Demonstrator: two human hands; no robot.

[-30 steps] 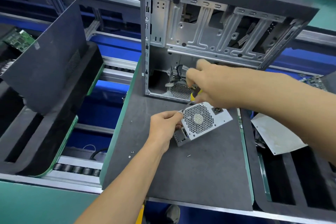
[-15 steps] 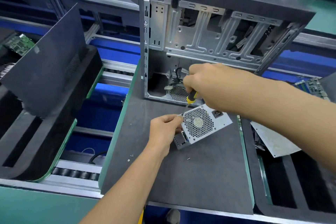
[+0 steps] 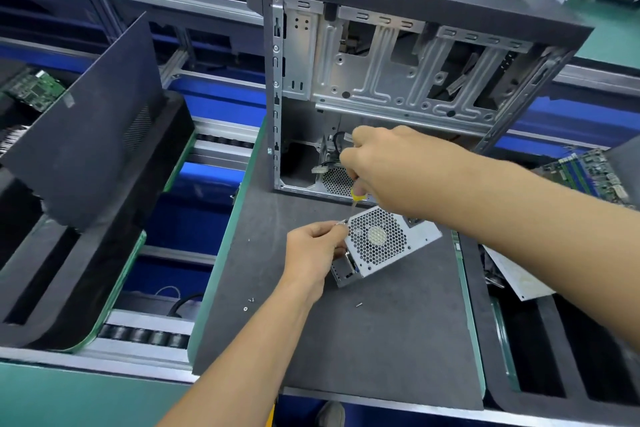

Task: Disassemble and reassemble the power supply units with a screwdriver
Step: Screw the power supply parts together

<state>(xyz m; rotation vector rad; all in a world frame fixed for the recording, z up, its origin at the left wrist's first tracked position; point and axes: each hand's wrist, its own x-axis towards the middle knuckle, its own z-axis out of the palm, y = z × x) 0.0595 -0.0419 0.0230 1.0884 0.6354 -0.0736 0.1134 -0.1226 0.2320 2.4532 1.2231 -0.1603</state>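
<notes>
The power supply unit [image 3: 384, 241] lies out of the case [image 3: 398, 55] on the desk [image 3: 381, 350] at frame centre, loose screws [image 3: 359, 304] beside it, so removal looks done and screw work is under way. Right hand [image 3: 391, 170] fingers clench the screwdriver [image 3: 356, 196]; left hand [image 3: 311, 253] fingers pinch the unit's upper-left corner. The case holds cables [image 3: 332, 152]; foam trays [image 3: 69, 253] at left carry a black panel [image 3: 93, 135].

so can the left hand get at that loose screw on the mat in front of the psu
Probably yes: the screw lies on bare mat near the left hand, nothing between, but that hand now holds the psu.
</notes>
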